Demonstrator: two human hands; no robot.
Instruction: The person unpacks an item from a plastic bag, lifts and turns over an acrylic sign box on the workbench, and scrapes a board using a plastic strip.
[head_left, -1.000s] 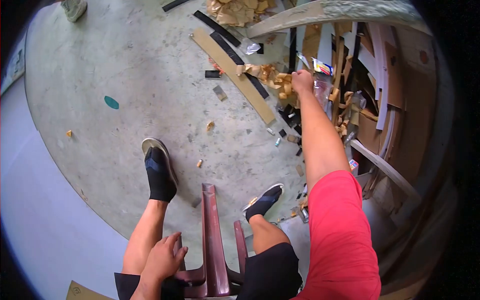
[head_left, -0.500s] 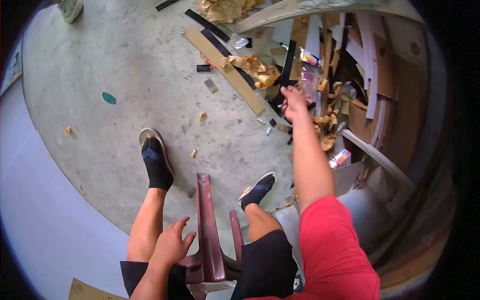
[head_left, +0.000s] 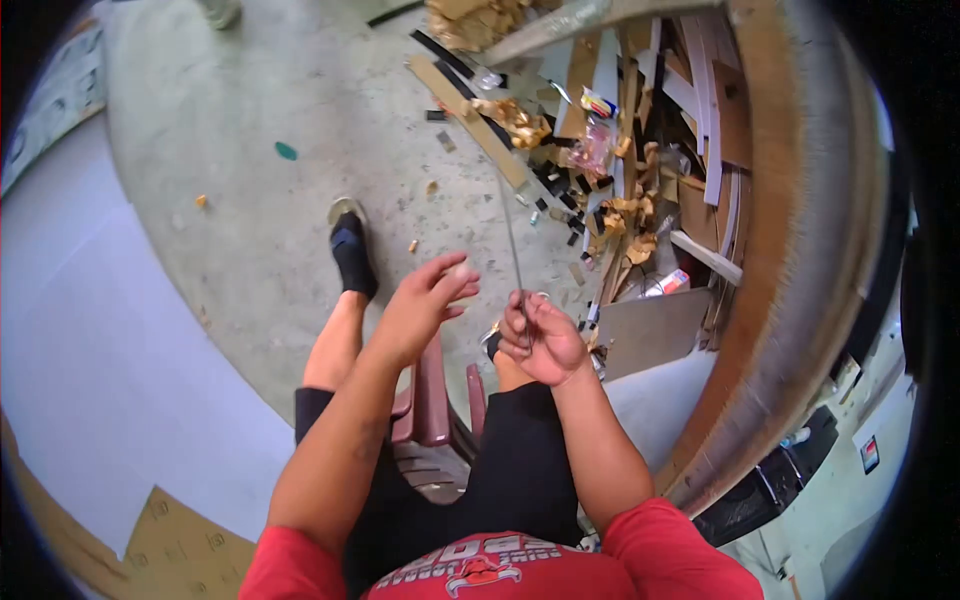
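Note thin grey rod-like strip [head_left: 513, 240] clamped by fingers of bare right hand [head_left: 547, 342], extending above littered grey concrete floor [head_left: 300, 90]. Compare bare left hand [head_left: 418, 306] nearby, with loosely parted fingers. Pinch firmly near lower end; support free length; avoid bending.

1 thin grey rod [head_left: 514, 245] juts forward from the right fingers [head_left: 513, 340].

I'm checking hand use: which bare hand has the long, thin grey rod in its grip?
The right hand, curled around the long, thin grey rod; the left hand is apart from it.
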